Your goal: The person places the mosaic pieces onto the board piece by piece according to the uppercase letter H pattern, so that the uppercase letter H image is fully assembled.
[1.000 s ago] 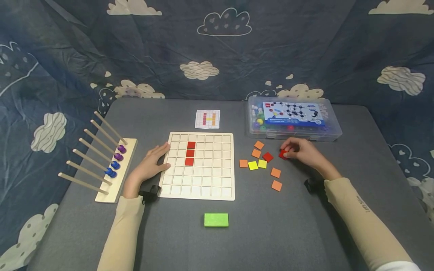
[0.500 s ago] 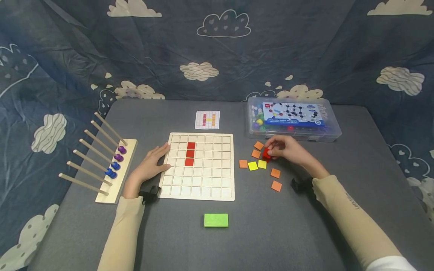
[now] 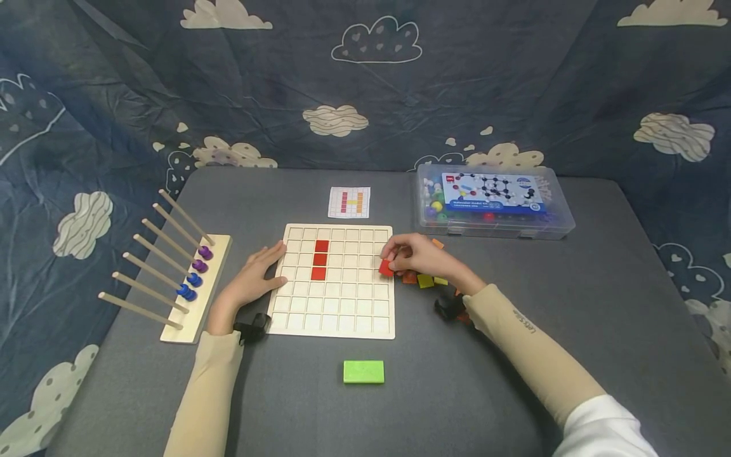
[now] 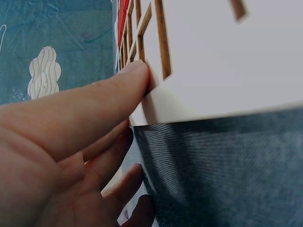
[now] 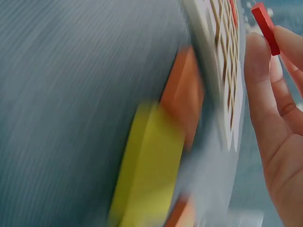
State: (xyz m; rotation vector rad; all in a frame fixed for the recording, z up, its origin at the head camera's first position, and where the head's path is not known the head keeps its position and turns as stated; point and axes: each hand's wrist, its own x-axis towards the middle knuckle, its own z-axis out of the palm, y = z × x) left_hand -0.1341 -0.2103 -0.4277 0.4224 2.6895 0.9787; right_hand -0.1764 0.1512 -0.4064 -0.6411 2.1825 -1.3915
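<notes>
My right hand (image 3: pixel 419 254) pinches a red square tile (image 3: pixel 386 268) between thumb and fingers, above the right edge of the wooden grid board (image 3: pixel 331 322). The right wrist view shows that red tile (image 5: pixel 266 28) held by its faces, tilted. Three red tiles (image 3: pixel 320 259) lie in one column of the board, left of its middle. My left hand (image 3: pixel 251 279) rests at the board's left edge, fingers extended; in the left wrist view its thumb (image 4: pixel 135 71) touches the board's rim. Yellow tiles (image 3: pixel 425 280) and orange tiles (image 3: pixel 409 278) lie right of the board, partly hidden by my right arm.
Behind the board lies a small printed pattern card (image 3: pixel 349 203). A clear molecular model kit box (image 3: pixel 493 202) stands at the back right. On the left is a peg rack (image 3: pixel 197 289) with purple and blue beads. A green block (image 3: pixel 363 372) lies in front.
My right hand has moved left with the red tile, from near the kit box, past the loose tiles, to the board's right edge. The left hand has stayed in place.
</notes>
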